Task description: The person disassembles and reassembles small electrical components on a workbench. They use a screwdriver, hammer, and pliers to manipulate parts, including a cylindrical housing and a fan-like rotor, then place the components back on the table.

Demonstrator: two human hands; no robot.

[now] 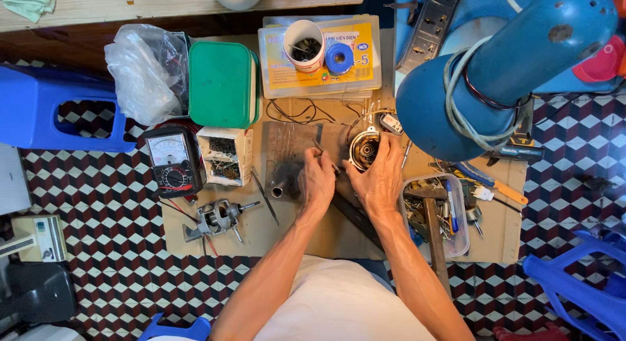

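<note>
Working over a sheet of cardboard (326,233) laid on the tiled floor, we have a small round motor stator (364,148) in front of us, its copper windings and open centre facing up. Our right hand (378,178) wraps around its near side, fingers curled closed against the housing to steady it. Our left hand (316,178) is pinched shut on a thin metal tool (324,154), whose tip points toward the stator's rim; whether the tip touches the windings we cannot tell from here.

As we judge it, the work sits in the middle. The motor is already apart: a rotor on its shaft (218,218) lies well off to the left on the cardboard, and loose wires (297,113) trail from the stator toward the back. A short metal tube (279,188) rests just beside our left hand. An analogue multimeter (171,160) lies to the left with its leads out, beside a small open box of parts (225,156). Nothing shows the stator being refitted, so reassembly looks to be all ahead of us.

Around us stand a green-lidded box (222,85), a flat case with a roll of blue tape (339,57) and a cup on it, a clear tub of tools (456,210) with a hammer (433,230) leaning across it, and the blue fan body (495,80) at the right.
</note>
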